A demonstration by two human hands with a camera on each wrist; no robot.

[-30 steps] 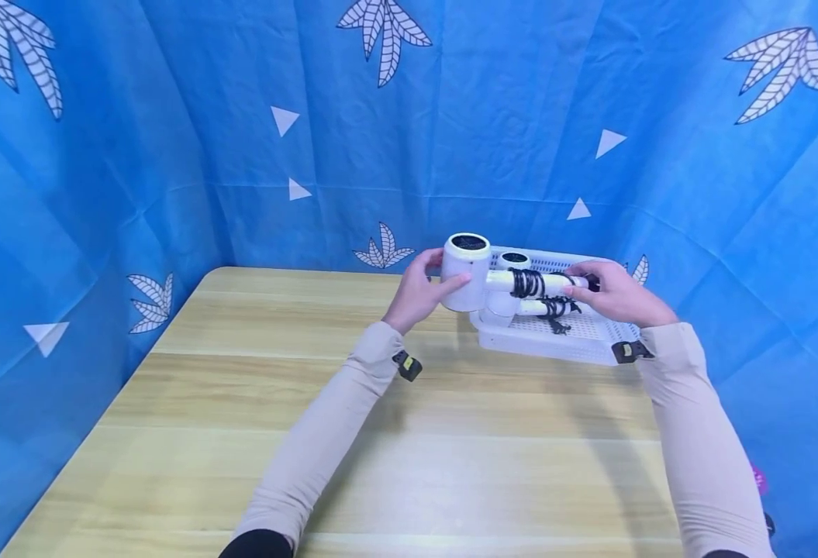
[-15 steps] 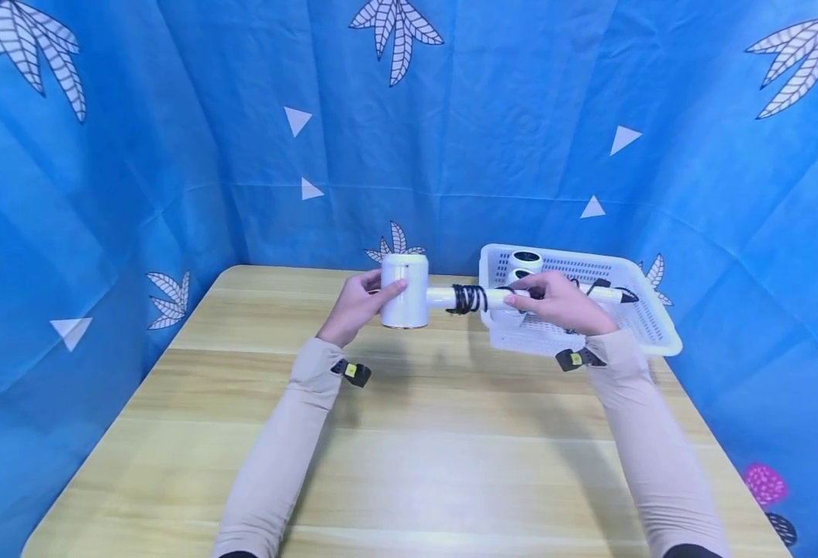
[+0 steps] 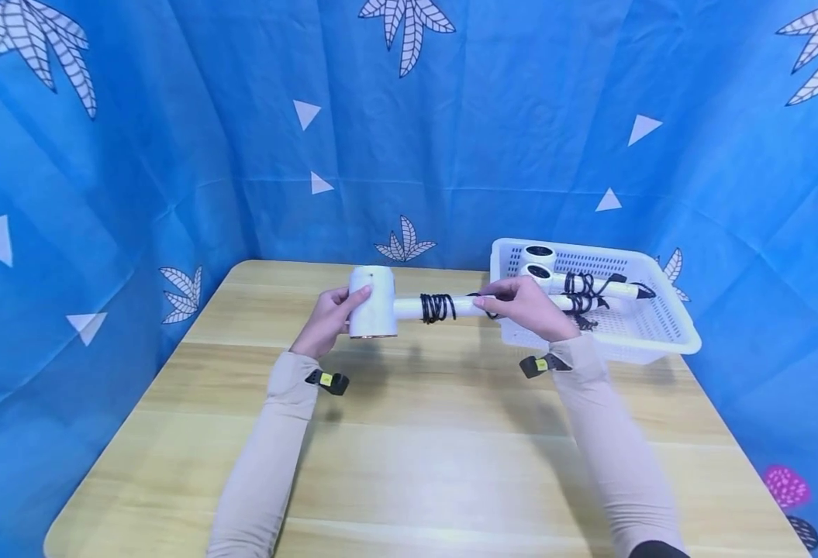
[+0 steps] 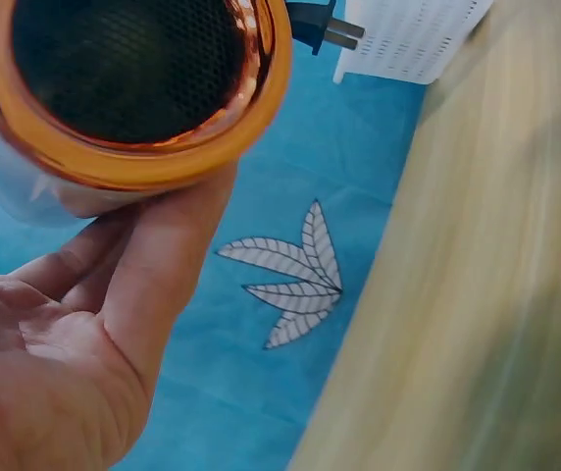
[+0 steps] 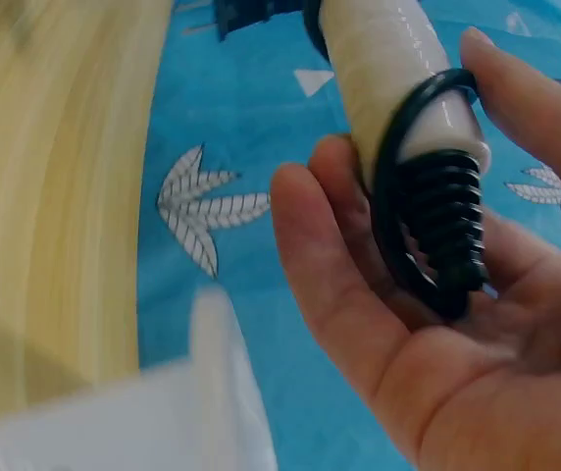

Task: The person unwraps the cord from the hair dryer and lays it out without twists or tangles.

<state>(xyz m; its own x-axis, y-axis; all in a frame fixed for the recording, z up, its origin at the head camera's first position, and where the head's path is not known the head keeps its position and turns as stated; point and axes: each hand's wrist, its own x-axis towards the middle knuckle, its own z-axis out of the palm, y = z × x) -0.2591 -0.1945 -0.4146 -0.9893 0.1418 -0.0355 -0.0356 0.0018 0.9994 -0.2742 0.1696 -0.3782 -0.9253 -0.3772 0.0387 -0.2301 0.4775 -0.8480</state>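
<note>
A white hair dryer (image 3: 374, 304) is held level above the table, its barrel at the left and its handle pointing right. My left hand (image 3: 326, 319) grips the barrel, thumb on the near side. In the left wrist view the dryer's copper-coloured rim (image 4: 153, 169) surrounds a dark mesh. My right hand (image 3: 530, 308) pinches the handle's end. Black cord (image 3: 438, 308) is wound round the handle. The right wrist view shows the ribbed cord sleeve (image 5: 444, 211) within the curl of the right hand's fingers. A two-pin plug (image 4: 325, 27) shows in the left wrist view.
A white perforated basket (image 3: 681, 329) stands at the table's back right. Inside lie two more white hair dryers, one farther back (image 3: 618, 289), with black cords round their handles. Blue patterned cloth (image 3: 409, 132) hangs behind the wooden table (image 3: 409, 465).
Both hands have carried the hair dryer left, out from over the basket. Its barrel has turned so the dark top end no longer shows in the head view. The head view has shifted slightly.
</note>
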